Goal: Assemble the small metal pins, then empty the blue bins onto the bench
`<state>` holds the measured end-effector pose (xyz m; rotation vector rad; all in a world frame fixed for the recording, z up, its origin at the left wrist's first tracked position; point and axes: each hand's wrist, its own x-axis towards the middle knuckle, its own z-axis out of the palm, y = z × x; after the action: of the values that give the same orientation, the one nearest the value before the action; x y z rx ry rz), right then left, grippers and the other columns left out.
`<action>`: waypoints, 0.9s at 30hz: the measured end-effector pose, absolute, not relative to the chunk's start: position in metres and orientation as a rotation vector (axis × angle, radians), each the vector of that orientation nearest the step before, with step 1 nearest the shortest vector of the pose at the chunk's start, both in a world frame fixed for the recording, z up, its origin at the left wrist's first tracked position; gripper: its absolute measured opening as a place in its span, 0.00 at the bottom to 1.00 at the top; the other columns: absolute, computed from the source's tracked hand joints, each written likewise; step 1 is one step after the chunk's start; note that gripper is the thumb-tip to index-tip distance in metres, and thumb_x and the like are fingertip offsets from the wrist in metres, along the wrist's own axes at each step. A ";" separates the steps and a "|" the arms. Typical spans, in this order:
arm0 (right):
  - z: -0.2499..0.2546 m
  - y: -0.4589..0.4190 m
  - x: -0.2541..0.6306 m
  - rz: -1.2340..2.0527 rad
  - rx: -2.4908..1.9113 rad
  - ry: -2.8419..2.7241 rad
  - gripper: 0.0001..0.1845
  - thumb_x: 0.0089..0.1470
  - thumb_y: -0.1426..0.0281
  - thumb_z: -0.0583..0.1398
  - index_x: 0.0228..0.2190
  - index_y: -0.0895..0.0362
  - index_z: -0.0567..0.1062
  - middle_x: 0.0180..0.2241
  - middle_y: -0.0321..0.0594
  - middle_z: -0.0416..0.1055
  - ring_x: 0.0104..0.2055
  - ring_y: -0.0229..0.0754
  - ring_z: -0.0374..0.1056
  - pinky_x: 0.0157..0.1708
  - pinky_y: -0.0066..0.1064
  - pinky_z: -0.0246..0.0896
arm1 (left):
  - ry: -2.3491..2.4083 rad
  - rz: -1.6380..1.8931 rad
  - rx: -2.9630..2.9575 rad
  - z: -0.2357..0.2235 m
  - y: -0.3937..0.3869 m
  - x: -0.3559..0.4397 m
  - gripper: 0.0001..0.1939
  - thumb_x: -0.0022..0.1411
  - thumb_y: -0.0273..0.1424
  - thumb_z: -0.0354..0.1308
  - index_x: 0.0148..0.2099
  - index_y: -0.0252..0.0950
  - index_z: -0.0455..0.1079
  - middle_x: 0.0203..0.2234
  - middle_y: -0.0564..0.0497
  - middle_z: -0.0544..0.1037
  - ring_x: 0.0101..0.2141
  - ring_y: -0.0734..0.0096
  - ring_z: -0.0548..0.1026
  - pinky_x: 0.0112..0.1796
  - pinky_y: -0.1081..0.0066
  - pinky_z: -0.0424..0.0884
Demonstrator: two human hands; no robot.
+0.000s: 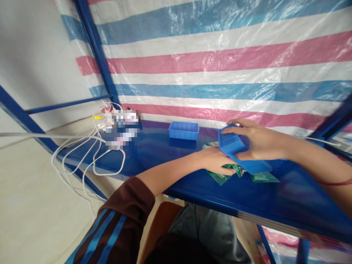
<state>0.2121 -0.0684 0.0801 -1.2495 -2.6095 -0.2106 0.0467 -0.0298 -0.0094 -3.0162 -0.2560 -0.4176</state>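
Observation:
My right hand (pixel 253 141) grips a small blue plastic bin (pixel 232 141), which is tilted on its side above the shelf. Another blue plastic piece (pixel 257 167) lies under that hand; whether it is a second bin I cannot tell. Green flat packets (pixel 220 178) are heaped beneath, some sticking out to the right. My left hand (pixel 218 160) lies palm down over the heap, its visible fingers stretched out and apart, the others partly hidden by the tilted bin. Farther back, an upright blue bin (pixel 183 132) stands on the shelf, away from both hands.
The blue metal shelf (pixel 198 187) has a raised front edge and corner posts (pixel 95 51). White cables (pixel 79 161) loop over its left end beside a pixelated patch. A striped plastic sheet (pixel 209 62) hangs behind. Below the shelf are my legs and a brown chair (pixel 162 223).

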 end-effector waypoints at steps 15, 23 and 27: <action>0.117 -0.095 0.254 -0.676 -1.233 -2.334 0.47 0.33 0.45 0.64 0.56 0.43 0.65 0.59 0.49 0.48 0.58 0.67 0.54 0.50 0.56 0.57 | -0.372 -0.752 -3.167 0.015 -0.014 0.019 0.20 0.63 0.41 0.52 0.55 0.40 0.68 0.55 0.45 0.68 0.54 0.66 0.67 0.55 0.66 0.62; 0.111 -0.068 0.245 -0.562 -1.336 -1.867 0.47 0.38 0.40 0.61 0.54 0.56 0.64 0.51 0.54 0.61 0.58 0.58 0.54 0.57 0.47 0.50 | -1.270 -0.647 -2.638 0.011 0.032 -0.029 0.24 0.63 0.41 0.51 0.58 0.36 0.64 0.55 0.43 0.67 0.54 0.58 0.66 0.55 0.62 0.58; 0.072 -0.021 0.241 -0.310 -1.460 -1.823 0.44 0.43 0.45 0.62 0.53 0.59 0.60 0.48 0.55 0.64 0.51 0.56 0.61 0.50 0.45 0.59 | -1.541 -0.430 -2.556 -0.003 0.043 -0.039 0.20 0.67 0.41 0.43 0.52 0.39 0.68 0.49 0.46 0.74 0.50 0.58 0.68 0.53 0.60 0.57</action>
<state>0.2414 -0.0205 0.0724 -1.4598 -1.8231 -0.3097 -0.0393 0.0434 -0.0030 -2.5561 -1.5414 -0.4299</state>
